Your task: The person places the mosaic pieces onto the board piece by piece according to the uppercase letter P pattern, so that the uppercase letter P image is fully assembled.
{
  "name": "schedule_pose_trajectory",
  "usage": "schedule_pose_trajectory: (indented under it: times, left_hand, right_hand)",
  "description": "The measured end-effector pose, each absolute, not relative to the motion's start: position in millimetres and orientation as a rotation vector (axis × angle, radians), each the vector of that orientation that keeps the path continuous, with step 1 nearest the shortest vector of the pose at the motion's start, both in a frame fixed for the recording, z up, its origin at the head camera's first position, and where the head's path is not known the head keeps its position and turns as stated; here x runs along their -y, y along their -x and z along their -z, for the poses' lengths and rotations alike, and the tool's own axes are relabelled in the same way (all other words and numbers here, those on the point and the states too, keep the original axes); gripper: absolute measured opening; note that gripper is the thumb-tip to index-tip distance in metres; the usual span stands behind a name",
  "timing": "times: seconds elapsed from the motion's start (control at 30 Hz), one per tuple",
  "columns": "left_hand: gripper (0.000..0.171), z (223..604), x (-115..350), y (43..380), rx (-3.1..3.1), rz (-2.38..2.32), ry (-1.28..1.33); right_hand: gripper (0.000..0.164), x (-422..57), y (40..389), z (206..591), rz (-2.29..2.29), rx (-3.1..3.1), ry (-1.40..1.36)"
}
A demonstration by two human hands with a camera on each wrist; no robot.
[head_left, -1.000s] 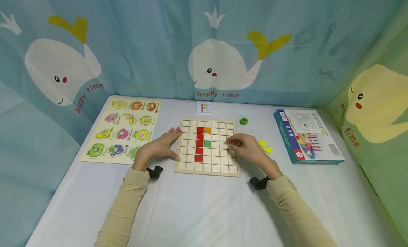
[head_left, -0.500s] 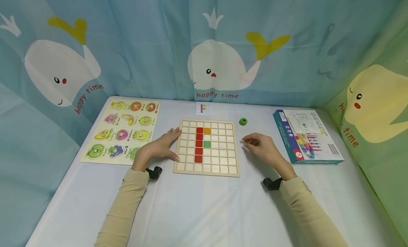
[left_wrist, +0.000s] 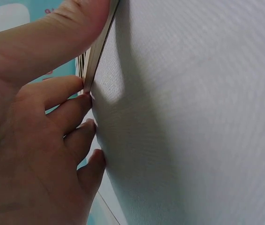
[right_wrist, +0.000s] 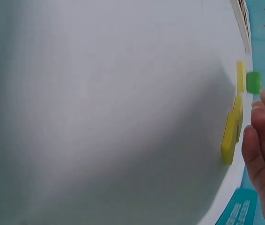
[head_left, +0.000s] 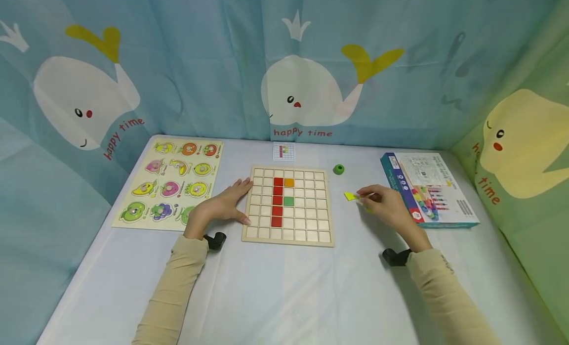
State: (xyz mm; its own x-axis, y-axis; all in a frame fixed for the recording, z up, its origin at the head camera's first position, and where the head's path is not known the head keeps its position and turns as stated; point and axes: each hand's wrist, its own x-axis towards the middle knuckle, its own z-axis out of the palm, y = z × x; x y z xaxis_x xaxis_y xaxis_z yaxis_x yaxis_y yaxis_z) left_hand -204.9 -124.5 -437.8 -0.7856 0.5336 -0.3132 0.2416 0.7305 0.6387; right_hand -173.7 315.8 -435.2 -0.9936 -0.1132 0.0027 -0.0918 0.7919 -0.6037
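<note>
My left hand [head_left: 224, 204] rests at the left edge of a wooden grid board [head_left: 288, 240], fingers spread along the side and thumb near the lower part. In the left wrist view its fingertips touch the board's edge. On the board, several red tiles [head_left: 277, 200] form a column; an orange tile [head_left: 289, 182] and a green tile [head_left: 288, 201] sit beside it. My right hand [head_left: 384, 204] hovers right of the board, fingers loosely bent over yellow tiles. One yellow tile [head_left: 350, 196] shows beside its fingertips; more yellow tiles [right_wrist: 231, 136] lie just under the fingers.
A small green bead [head_left: 339, 169] and a printed pattern card [head_left: 284, 151] lie beyond the board. At left is a fruit knob puzzle [head_left: 169, 187]; at right, a flat toy box [head_left: 428, 192]. Whale-print curtains [head_left: 306, 88] surround the table.
My right hand has moved right, off the board's right edge and over the yellow tiles. One yellow tile now shows beside its fingertips. My left hand has stayed in place.
</note>
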Motion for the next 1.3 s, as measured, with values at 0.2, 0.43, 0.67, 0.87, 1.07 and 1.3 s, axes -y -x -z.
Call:
schedule_pose_trajectory:
  times: [0.2,0.43,0.67,0.87,1.07,1.3]
  left_hand:
    - [0.112,435,124,203,-2.441,-0.822,-0.582]
    - [0.112,436,124,203,-2.44,-0.833,-0.575]
    - [0.112,436,124,201,-2.436,-0.835,-0.591]
    - [0.111,435,124,201,-2.436,-0.843,-0.593]
    - [0.111,436,124,201,-2.437,-0.848,-0.594]
    - [0.111,436,125,202,-2.432,-0.858,-0.596]
  right_hand:
    - [0.023,-327,173,435,0.959,-2.928,0.111]
    - [0.024,-333,172,435,0.943,-2.922,0.097]
    - [0.027,-337,166,432,0.932,-2.909,0.09]
    - [0.031,-346,160,427,0.906,-2.868,0.129]
    - [0.027,-348,157,428,0.825,-2.868,0.15]
    - [0.02,-342,154,431,0.879,-2.86,0.119]
